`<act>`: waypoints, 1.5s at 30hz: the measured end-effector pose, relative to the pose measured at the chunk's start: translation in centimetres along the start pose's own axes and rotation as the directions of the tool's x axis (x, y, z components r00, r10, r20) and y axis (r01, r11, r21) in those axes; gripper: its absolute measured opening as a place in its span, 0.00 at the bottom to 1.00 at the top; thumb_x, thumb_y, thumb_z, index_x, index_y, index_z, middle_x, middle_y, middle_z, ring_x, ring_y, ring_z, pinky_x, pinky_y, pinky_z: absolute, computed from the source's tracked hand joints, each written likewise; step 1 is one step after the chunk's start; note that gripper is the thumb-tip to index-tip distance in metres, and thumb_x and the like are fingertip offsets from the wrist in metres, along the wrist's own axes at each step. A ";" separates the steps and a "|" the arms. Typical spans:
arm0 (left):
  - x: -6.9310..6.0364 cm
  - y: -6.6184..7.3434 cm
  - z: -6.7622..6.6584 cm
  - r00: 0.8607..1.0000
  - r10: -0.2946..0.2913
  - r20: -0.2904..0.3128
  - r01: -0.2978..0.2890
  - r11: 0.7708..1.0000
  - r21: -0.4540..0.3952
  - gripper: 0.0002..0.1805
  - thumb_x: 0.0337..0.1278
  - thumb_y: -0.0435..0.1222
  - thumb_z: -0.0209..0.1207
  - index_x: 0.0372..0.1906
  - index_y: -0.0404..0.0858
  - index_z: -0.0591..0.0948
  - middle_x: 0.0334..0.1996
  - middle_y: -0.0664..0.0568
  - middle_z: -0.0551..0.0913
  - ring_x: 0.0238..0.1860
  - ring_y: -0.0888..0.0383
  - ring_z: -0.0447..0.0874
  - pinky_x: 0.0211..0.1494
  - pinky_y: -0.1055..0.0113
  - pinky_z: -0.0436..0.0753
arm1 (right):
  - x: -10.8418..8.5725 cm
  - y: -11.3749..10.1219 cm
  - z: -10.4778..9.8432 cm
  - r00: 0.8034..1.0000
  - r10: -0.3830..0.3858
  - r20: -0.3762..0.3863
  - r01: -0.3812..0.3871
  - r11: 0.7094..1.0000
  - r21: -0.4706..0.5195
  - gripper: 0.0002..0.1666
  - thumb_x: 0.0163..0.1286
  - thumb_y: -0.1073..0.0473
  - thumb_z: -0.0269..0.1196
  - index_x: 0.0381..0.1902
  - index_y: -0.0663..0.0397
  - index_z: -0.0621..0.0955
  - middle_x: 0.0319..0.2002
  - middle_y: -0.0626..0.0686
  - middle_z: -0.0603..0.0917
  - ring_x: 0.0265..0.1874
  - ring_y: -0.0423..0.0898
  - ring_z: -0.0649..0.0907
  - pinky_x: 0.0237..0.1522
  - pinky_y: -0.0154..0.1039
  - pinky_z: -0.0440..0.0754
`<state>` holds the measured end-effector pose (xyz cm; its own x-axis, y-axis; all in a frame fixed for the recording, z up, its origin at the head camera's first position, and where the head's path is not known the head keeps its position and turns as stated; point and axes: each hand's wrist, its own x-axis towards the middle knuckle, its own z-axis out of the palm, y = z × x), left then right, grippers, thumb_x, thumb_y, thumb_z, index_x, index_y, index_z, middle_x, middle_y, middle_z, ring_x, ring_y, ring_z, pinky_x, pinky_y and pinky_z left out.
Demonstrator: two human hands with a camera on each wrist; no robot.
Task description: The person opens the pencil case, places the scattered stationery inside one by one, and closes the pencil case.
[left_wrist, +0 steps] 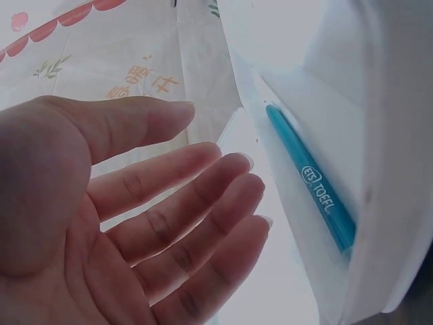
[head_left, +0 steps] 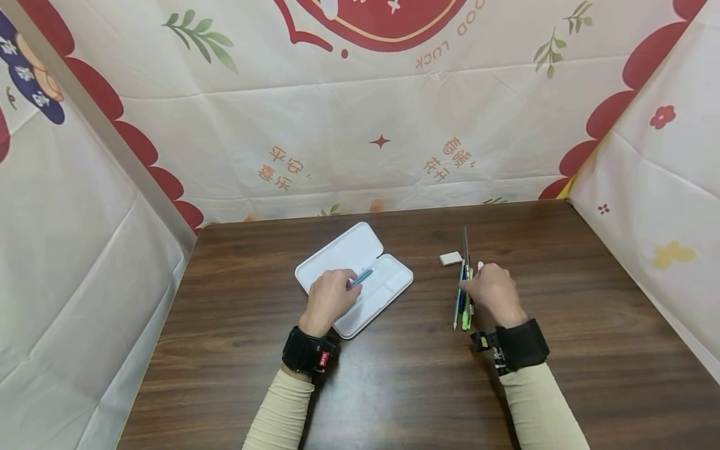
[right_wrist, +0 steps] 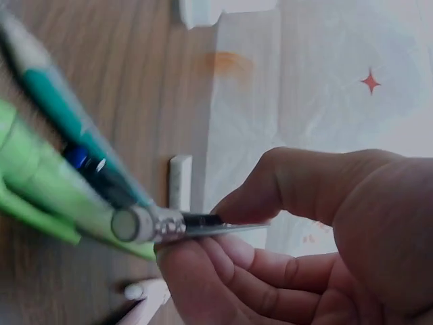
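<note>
My left hand (head_left: 330, 297) is over an open white pencil case (head_left: 345, 247). A blue pen marked ETS TOEFL (left_wrist: 311, 176) lies inside the case. In the left wrist view my fingers are loosely bent, apart from the pen. My right hand (head_left: 495, 290) pinches a dark pencil (right_wrist: 169, 223) with an eraser end between thumb and fingers. Close to it are a teal pencil (right_wrist: 74, 122), a green pen (right_wrist: 40, 183) and a dark blue pen (right_wrist: 101, 176), partly overlapping. A white-tipped item (right_wrist: 145, 298) shows below the fingers; its kind is unclear.
A white eraser (head_left: 450, 258) lies just left of the pens. The brown wooden table (head_left: 388, 387) is bordered by a printed cloth (head_left: 360, 125) at the back and by cloth at both sides.
</note>
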<state>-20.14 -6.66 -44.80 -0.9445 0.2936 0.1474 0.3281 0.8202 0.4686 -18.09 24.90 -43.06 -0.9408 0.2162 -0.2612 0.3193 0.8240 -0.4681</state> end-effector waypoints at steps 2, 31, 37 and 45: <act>0.0 0.0 0.0 1.000 -0.004 0.001 0.004 1.000 -0.001 0.09 0.60 0.37 0.64 0.40 0.38 0.88 0.25 0.53 0.83 0.21 0.60 0.71 0.24 0.69 0.66 | -0.1 -0.2 0.0 1.000 -0.028 -0.003 0.028 0.999 0.030 0.19 0.67 0.53 0.61 0.21 0.58 0.77 0.18 0.51 0.76 0.20 0.47 0.76 0.23 0.39 0.69; -0.2 0.5 0.0 0.999 0.002 0.043 -0.001 0.999 -0.037 0.12 0.61 0.40 0.65 0.44 0.37 0.87 0.33 0.49 0.88 0.27 0.60 0.77 0.29 0.68 0.72 | -1.4 -2.7 1.6 0.953 -0.301 -0.028 0.301 0.935 0.186 0.08 0.65 0.61 0.62 0.29 0.60 0.79 0.15 0.51 0.80 0.19 0.46 0.84 0.72 0.63 0.31; -0.2 0.6 -0.1 0.999 -0.006 0.038 0.007 0.999 -0.040 0.12 0.61 0.40 0.65 0.44 0.37 0.87 0.33 0.49 0.88 0.28 0.59 0.78 0.29 0.67 0.73 | -1.1 -2.8 1.6 0.946 -0.321 -0.029 0.321 0.929 0.184 0.07 0.64 0.60 0.62 0.30 0.60 0.80 0.16 0.50 0.82 0.18 0.45 0.83 0.72 0.64 0.31; 0.0 0.6 -0.3 0.999 0.012 0.043 -0.009 0.998 -0.056 0.12 0.61 0.40 0.65 0.45 0.37 0.87 0.33 0.49 0.89 0.32 0.58 0.84 0.32 0.65 0.77 | -1.2 -3.5 1.9 0.952 -0.306 -0.004 0.299 0.926 0.229 0.08 0.65 0.61 0.62 0.35 0.63 0.79 0.24 0.53 0.83 0.23 0.50 0.86 0.43 0.49 0.80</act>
<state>-19.92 -6.35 -44.28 -0.9390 0.3240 0.1155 0.3355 0.7887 0.5151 -17.83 20.77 -42.70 -0.9938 -0.0440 -0.1018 0.0408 0.7081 -0.7049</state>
